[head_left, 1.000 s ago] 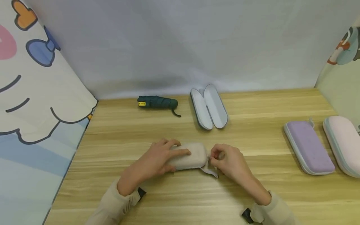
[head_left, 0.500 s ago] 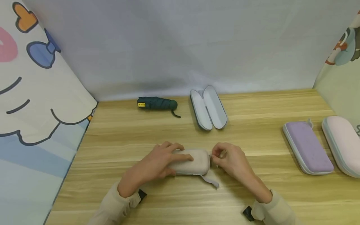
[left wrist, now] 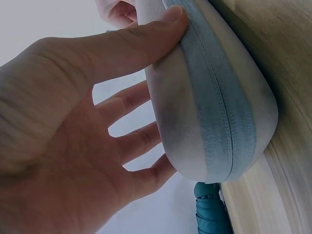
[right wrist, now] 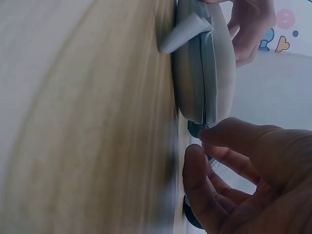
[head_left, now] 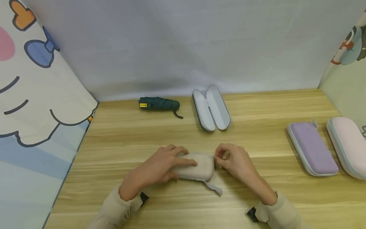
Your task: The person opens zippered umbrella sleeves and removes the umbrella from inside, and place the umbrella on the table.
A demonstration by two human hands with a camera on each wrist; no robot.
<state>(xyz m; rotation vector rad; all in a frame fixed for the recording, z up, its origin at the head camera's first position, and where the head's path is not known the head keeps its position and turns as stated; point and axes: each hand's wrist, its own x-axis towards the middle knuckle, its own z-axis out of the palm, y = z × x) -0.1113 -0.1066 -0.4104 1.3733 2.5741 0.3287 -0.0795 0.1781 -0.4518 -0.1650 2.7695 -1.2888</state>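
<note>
A cream zip case (head_left: 201, 167) lies on the table in front of me. My left hand (head_left: 163, 163) holds its left part, thumb on the near side and fingers over the top and far side. The left wrist view shows the thumb against the grey-blue zipper band (left wrist: 219, 97). At the right end, my right hand (head_left: 235, 159) pinches the zipper's pull between thumb and index finger; the fingertips mostly hide the pull. A grey fabric strap (head_left: 213, 187) sticks out from the near right corner. The zipper seam looks closed along the stretch seen in the left wrist view.
Toward the back lie a folded dark green umbrella (head_left: 158, 104) and an opened glasses case (head_left: 211, 108) with a pale lining. A purple zip case (head_left: 313, 149) and a pink one (head_left: 349, 146) lie side by side on the right.
The cream case has shifted slightly toward me and to the right with my left hand on it. My right hand stays at its right end; the strap now hangs free of that hand.
</note>
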